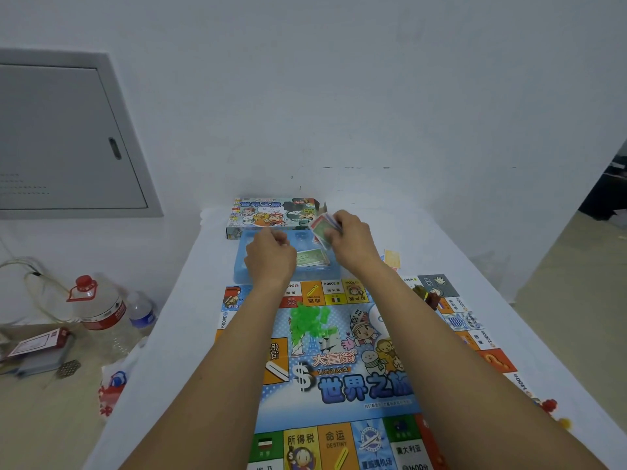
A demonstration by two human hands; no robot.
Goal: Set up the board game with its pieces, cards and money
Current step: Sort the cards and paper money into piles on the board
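Fingers [334,228] of the right hand [353,244] curled round a fanned wad of play money [322,230], held up over the blue plastic tray [242,262] at 12 o'clock on the bench [176,334]. Left hand [269,257] alongside at 11 o'clock, fingers curled inward over the tray; whether pinching anything, impossible to tell, the back of the hand hiding the tips. More green notes [310,257] lying in the tray below the raised wad. Printed game box [271,213] just behind the tray, against the wall. Yellow cards [392,259] on the bench at 1 o'clock, just right of the right wrist.

Game board [339,378] already unfolded flat across the middle of the bench, both forearms stretched above it. Heap of green plastic houses [307,322] sitting on the board's centre panel; dark tokens [429,296] near its corner at 2 o'clock; small red and yellow pieces [554,410] at 4 o'clock by the board's edge. Bottles [101,310] on the floor at 9 o'clock.

By the look of it, roughly midway: board and pieces out, money only now leaving the tray, sorting and card placement probably left to do.
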